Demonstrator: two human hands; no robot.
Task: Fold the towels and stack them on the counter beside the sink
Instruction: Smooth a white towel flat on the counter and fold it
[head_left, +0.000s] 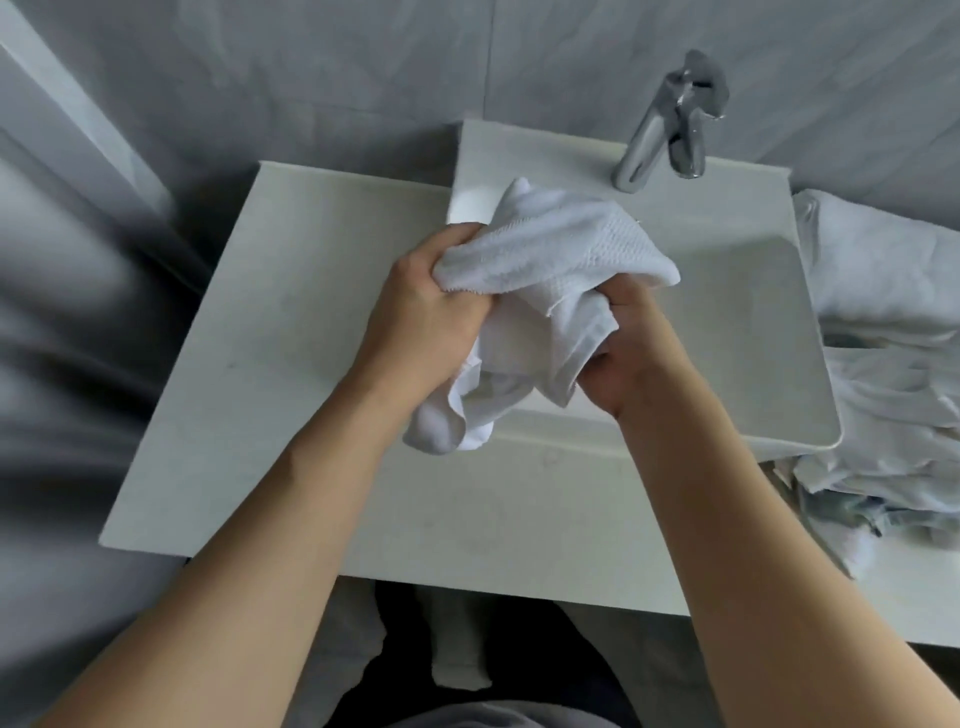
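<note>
Towel (550, 260), white and crumpled, is bunched between both hands above the left part of the sink (810, 415), over the basin's left rim and the worktop (291, 322) beside it. The left hand (421, 322) grips its upper left part, with the fingers (457, 234) curled over the cloth and the thumb buried in the folds. The right hand (628, 358) clutches the right side from below, its fingers mostly hidden under a flap of the fabric, so only the curled knuckles and the thumb show. A loose end of the towel hangs down under the left hand and appears to reach the worktop at the basin's near left corner; whether it truly rests there cannot be told.

The sink is a pale rectangular basin with rounded corners. The part of its bowl that shows, to the right of the hands, holds nothing; the left part is covered by the towel and hands. At its back stands a chrome tap (670, 124), well apart from the cloth.

To the left of the basin the worktop is a flat, pale slab. To the right of the basin lies a heap of unfolded white towels (893, 364), rumpled, running off the picture's right edge and drooping over the worktop's front edge at the lower right. Grey tiled wall (311, 78) rises behind. Both bare forearms reach in from the bottom of the view and hide part of the worktop's front.
</note>
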